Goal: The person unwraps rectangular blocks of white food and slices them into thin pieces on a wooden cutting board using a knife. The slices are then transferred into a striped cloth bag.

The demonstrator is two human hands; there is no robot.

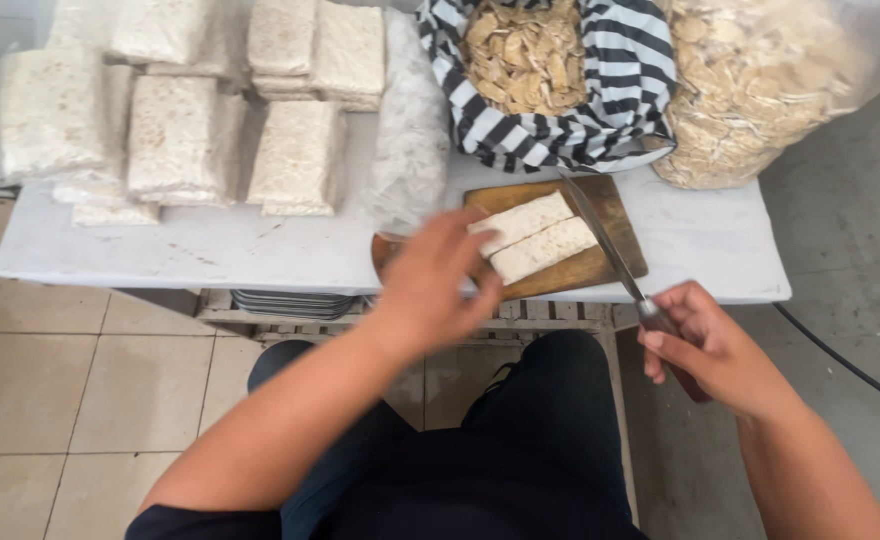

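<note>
Two long pale blocks [535,236] lie side by side on a brown wooden cutting board [610,215] at the white table's front edge. My left hand [430,280] hovers over the board's left end, fingers spread, its fingertips at the blocks' left ends; it is blurred. My right hand [705,340] grips the handle of a long knife [600,235] whose blade slants up across the board's right side, past the blocks' right ends.
Several plastic-wrapped pale blocks [185,140] are stacked on the white table [210,250] at back left. A striped bag [620,110] of dry chips and a clear bag [750,80] of chips stand behind the board. Tiled floor lies left, a black cable [840,360] right.
</note>
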